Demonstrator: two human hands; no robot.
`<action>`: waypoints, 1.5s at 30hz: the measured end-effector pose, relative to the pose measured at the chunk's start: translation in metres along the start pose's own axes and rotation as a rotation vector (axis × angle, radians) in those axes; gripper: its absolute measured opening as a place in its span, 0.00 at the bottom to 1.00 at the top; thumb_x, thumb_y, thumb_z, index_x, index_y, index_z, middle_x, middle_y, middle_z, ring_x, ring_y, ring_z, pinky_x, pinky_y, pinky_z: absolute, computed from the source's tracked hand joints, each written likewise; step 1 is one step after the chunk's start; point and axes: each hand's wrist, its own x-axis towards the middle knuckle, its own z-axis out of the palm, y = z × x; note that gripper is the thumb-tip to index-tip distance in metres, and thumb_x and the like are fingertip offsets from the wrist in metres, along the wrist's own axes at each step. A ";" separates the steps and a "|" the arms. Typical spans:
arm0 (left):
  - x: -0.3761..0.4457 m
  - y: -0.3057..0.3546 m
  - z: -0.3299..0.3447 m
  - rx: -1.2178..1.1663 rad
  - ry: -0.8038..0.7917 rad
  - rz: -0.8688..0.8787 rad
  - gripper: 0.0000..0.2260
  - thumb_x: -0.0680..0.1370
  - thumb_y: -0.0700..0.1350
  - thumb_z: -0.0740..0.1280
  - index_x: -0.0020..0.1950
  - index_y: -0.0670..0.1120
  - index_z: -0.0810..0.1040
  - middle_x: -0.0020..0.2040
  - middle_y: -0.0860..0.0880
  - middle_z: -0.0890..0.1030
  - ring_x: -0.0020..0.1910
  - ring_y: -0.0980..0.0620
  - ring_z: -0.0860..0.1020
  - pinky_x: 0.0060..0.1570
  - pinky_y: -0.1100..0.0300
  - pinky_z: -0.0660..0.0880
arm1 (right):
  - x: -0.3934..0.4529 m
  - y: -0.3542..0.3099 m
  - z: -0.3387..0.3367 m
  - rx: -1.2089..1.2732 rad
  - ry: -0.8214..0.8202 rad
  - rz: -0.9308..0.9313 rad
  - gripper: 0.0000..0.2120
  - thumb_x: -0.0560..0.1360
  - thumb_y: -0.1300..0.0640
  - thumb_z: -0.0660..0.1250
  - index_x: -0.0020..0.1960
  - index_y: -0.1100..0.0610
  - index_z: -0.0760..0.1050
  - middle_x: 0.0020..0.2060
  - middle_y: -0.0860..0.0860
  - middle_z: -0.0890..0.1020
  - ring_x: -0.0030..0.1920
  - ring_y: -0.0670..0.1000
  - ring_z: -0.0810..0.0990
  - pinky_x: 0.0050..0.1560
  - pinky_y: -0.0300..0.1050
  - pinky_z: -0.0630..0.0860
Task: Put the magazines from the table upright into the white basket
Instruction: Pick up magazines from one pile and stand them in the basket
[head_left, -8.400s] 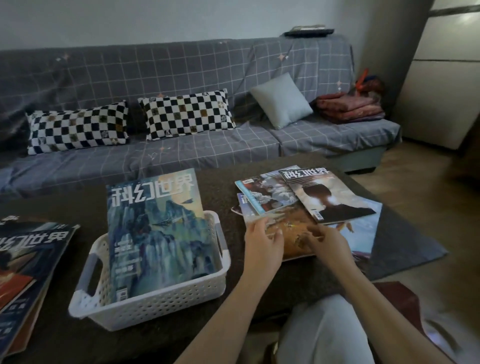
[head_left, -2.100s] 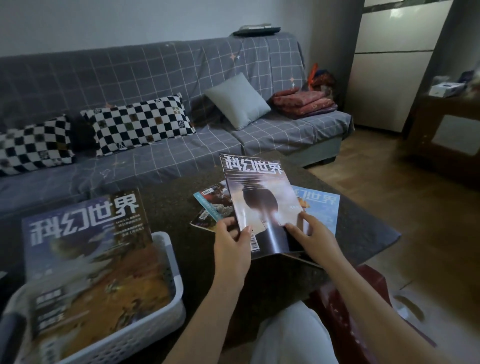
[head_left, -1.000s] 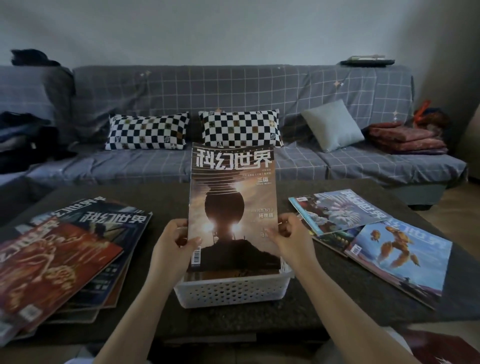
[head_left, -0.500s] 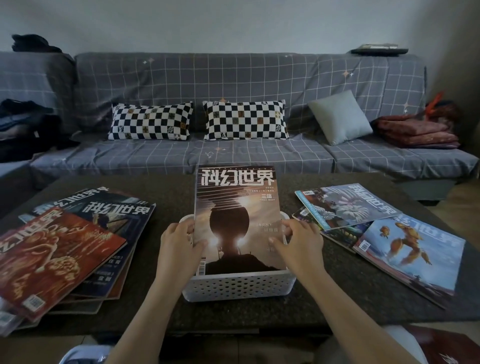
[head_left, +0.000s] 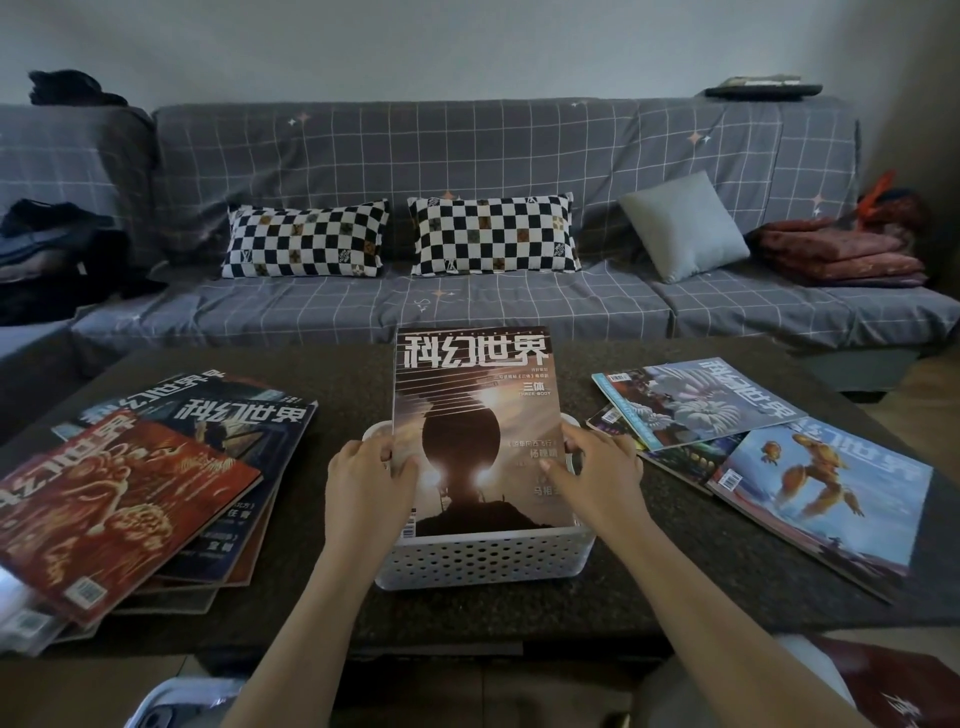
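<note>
Centre frame: left hand (head_left: 370, 470) and right hand (head_left: 597, 467) pinch the magazine (head_left: 475, 431) edges, keeping it upright in the white basket (head_left: 483, 558).

One basket (head_left: 483, 558), three cushions (head_left: 306, 239), two hands (head_left: 371, 475), several magazines (head_left: 475, 431).

The magazine (head_left: 475, 431) standing in the white basket (head_left: 483, 558) carries the masthead 科幻世界, and below it 三体 with THREE-BODY. Left of the basket, a dark-blue magazine (head_left: 244, 441) shows the same masthead 科幻世界. Right of the basket, mastheads on the flat magazines run sideways and are only partly legible.
</note>
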 end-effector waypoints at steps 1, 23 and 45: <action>-0.002 0.002 0.001 0.009 -0.003 0.000 0.18 0.76 0.49 0.67 0.65 0.47 0.74 0.52 0.50 0.75 0.57 0.48 0.74 0.54 0.55 0.72 | -0.001 0.000 -0.001 0.017 0.000 -0.003 0.24 0.74 0.46 0.66 0.68 0.46 0.68 0.59 0.47 0.77 0.64 0.54 0.64 0.59 0.49 0.60; -0.061 0.167 0.113 -0.486 -0.296 0.246 0.13 0.77 0.46 0.67 0.61 0.55 0.75 0.56 0.57 0.74 0.53 0.62 0.74 0.46 0.74 0.71 | -0.015 0.114 -0.087 0.217 0.188 0.226 0.14 0.76 0.54 0.66 0.61 0.52 0.76 0.53 0.50 0.81 0.51 0.47 0.76 0.51 0.43 0.75; 0.063 0.238 0.343 -0.044 -0.378 0.158 0.20 0.81 0.51 0.59 0.71 0.45 0.69 0.70 0.44 0.72 0.69 0.45 0.69 0.68 0.49 0.65 | 0.106 0.239 -0.054 -0.126 0.169 0.443 0.25 0.77 0.39 0.55 0.69 0.50 0.67 0.66 0.53 0.71 0.66 0.56 0.66 0.64 0.52 0.63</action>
